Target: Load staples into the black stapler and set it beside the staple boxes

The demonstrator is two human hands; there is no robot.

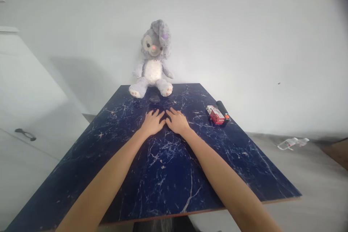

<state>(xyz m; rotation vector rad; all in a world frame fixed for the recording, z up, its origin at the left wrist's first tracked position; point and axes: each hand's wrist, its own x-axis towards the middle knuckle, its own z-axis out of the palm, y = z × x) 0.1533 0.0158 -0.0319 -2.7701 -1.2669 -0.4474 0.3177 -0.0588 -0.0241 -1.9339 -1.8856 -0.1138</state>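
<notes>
The left hand (152,122) and right hand (177,120) lie flat side by side on the dark blue table (163,174), fingers stretched out and holding nothing. A plush rabbit (153,61) sits just beyond them at the far edge. To the right lie a red box (216,115) and what seems to be a black lighter (223,110).

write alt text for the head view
The left hand and right hand lie flat side by side on a blue marbled table. A plush bunny sits at its far edge; a red pack and black cylinder lie to the right.
</notes>
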